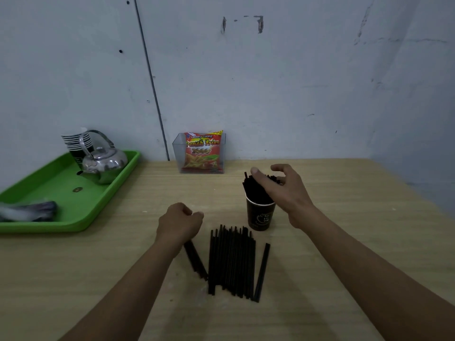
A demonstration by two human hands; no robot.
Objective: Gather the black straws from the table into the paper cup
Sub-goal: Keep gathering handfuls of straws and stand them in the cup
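Observation:
A dark paper cup (259, 216) stands on the wooden table (344, 242), with a bundle of black straws (248, 187) upright in it. My right hand (283, 193) curves loosely over the tops of those straws, thumb and fingers apart. A pile of loose black straws (231, 262) lies flat in front of the cup, with one straw (263, 269) a little apart on its right. My left hand (179, 223) is closed in a fist left of the pile, gripping a few black straws (195, 260) that stick out below the wrist toward me.
A green tray (81, 207) at the left holds a metal kettle (103, 166), a stack of paper cups (75, 141) and a plastic-wrapped bundle (27, 211). A clear box with a snack bag (202, 152) stands against the wall behind the cup.

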